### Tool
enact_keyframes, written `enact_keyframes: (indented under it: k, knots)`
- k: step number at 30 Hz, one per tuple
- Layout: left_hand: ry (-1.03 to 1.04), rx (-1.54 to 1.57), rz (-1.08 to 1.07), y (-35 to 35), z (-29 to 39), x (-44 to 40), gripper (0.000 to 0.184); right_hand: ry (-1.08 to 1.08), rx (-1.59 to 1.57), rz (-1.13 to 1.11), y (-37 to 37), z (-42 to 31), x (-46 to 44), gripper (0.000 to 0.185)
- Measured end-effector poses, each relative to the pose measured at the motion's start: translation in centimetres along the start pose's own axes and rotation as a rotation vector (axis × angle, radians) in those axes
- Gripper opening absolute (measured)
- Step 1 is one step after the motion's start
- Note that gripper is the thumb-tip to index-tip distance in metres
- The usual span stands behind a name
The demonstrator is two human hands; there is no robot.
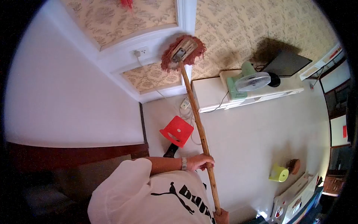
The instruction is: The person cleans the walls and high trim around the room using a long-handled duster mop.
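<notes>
A mop with a long wooden handle runs from the lower middle up to its reddish-brown head, which is raised in front of the patterned wall. One hand, my left hand, with a metal watch at the wrist, is wrapped round the handle at its lower part. Closed round the handle's bottom end is my right hand, partly cut off by the frame's lower edge.
A red stool stands on the floor near a power strip and cables. Along the wall is a white cabinet with a green fan and a dark screen. A yellow stool and a white table are at the lower right.
</notes>
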State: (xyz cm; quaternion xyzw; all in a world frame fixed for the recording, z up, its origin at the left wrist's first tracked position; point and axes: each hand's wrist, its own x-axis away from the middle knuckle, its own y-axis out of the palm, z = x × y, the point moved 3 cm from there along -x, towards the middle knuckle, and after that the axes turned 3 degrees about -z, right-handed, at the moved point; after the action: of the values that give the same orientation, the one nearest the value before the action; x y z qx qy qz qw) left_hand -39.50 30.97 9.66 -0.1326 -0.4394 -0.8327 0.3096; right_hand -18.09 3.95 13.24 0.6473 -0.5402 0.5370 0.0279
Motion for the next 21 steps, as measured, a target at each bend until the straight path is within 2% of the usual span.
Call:
enact_keyframes:
  k: [2, 5, 7, 10, 14, 21]
  knots:
    - [-0.059, -0.038, 0.007, 0.9, 0.8, 0.5, 0.022, -0.019, -0.103, -0.012, -0.4, 0.1, 0.0, 0.034]
    - [0.103, -0.105, -0.041, 1.1, 2.4, 0.6, 0.021, -0.071, -0.119, -0.009, -1.0, -0.5, -0.7, 0.037]
    - [0.186, -0.133, -0.04, 1.3, 4.2, 1.0, 0.02, -0.144, 0.039, 0.161, -1.5, -1.8, -1.2, 0.039]
    - [0.254, -0.165, -0.006, 1.9, 6.2, 1.5, 0.018, -0.134, 0.109, 0.272, -2.4, -4.6, -1.1, 0.039]
    - [0.278, -0.09, -0.039, 1.7, 7.3, 0.3, 0.015, -0.112, 0.124, 0.337, -2.1, -4.2, -2.4, 0.036]
    - [0.316, 0.106, 0.072, -1.6, 8.8, -1.7, 0.01, -0.102, 0.197, 0.408, -3.8, -8.1, -4.3, 0.034]
